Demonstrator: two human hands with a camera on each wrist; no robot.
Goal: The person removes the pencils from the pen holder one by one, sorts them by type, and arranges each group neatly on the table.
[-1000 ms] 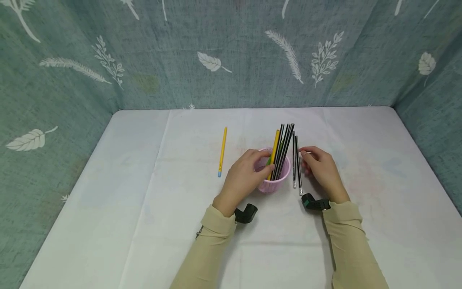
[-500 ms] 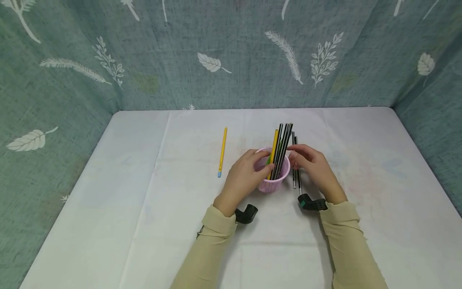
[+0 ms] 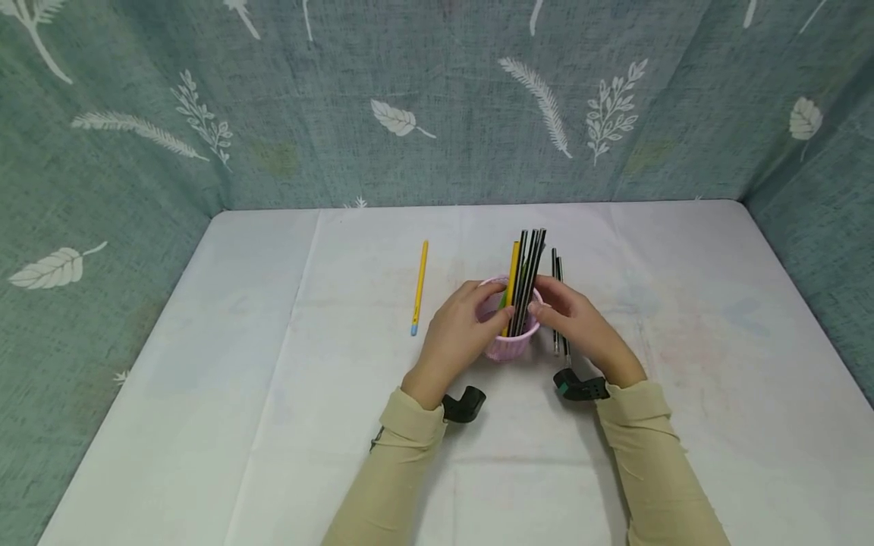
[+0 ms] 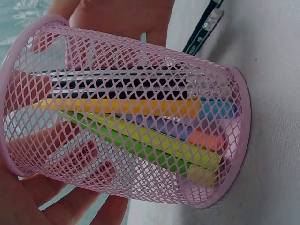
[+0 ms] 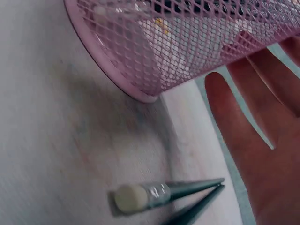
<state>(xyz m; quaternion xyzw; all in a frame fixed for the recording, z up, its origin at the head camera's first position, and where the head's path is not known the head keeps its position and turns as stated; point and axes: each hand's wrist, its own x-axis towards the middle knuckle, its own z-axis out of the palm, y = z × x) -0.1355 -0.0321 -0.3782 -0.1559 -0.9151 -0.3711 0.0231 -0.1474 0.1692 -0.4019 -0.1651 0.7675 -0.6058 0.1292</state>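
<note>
The head view looks forward and down from well above, taking in the surface (image 3: 328,425) and curtain (image 3: 451,76) beyond. Both wrist views sit close in, turned sideways, and share the mesh cup (image 4: 242,117): the left shows it almost whole, the right its base and one side.

We see a grey-green fabric curtain (image 3: 457,106) with a white leaf pattern behind and along both sides of a creased, white cloth-covered surface (image 3: 177,425).

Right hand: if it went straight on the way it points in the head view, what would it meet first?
Likely the pink cup, right at its fingers; whether they touch it is unclear.
</note>
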